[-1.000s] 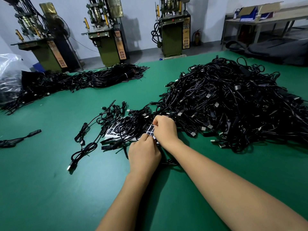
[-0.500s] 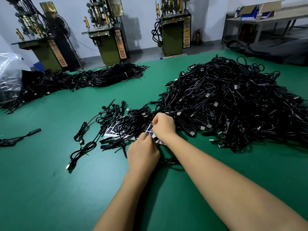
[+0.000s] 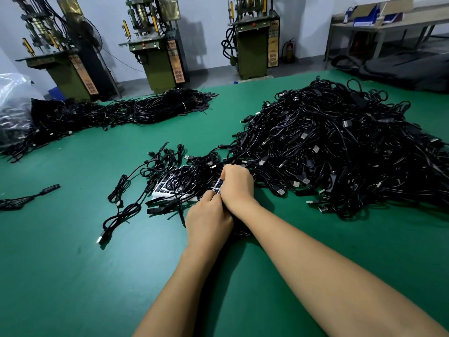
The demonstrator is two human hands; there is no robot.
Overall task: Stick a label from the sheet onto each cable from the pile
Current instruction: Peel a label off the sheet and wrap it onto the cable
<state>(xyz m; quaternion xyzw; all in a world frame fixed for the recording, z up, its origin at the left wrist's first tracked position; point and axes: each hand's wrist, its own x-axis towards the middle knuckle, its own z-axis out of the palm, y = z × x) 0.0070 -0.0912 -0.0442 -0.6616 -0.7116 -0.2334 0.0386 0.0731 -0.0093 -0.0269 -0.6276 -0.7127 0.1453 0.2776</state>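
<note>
Fingers [image 3: 213, 194] of both hands curl around a label [image 3: 218, 185] at the sheet [image 3: 167, 188] beside the pile [image 3: 340, 147] on the worktop [image 3: 73, 263]; peel slowly, keep it flat.

A tangled pile of black cables [image 3: 340, 147] with silver plug ends is heaped on the right of the green table; a white label sheet [image 3: 170, 184] printed with dark rectangular labels lies flat just left of it, partly buried under loose black cables [image 3: 126, 190]. One small dark label [image 3: 218, 184] shows between the two hands.
</note>
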